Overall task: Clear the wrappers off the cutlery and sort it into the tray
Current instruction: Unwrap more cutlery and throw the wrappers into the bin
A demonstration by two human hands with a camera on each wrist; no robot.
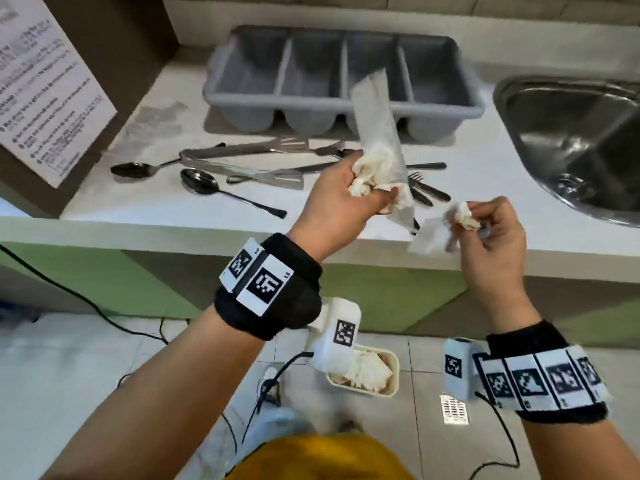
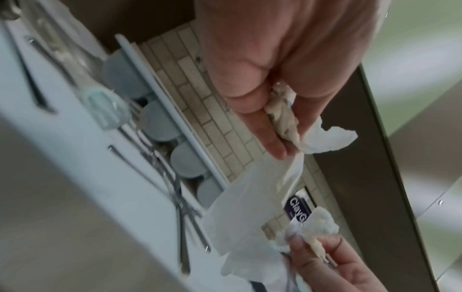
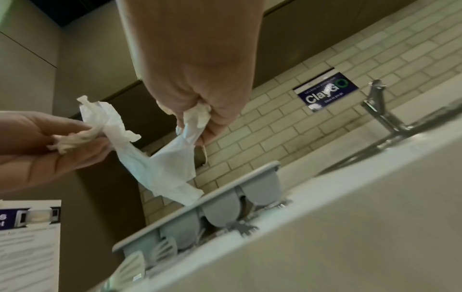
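A white bench runs under a tiled wall, its front edge just below both raised hands. The grey four-compartment tray stands at the back; between it and the front edge lie bare spoons, tongs and forks, well inside the edge. A steel sink bounds the bench on the right. The left hand is clenched round a crumpled wad of wrappers, one long sheet sticking upward; the right hand pinches a smaller crumpled wrapper beside it. Only the head view shows the floor, where a beige bin holds white paper. The right wrist view alone shows the tap and a blue wall sign.
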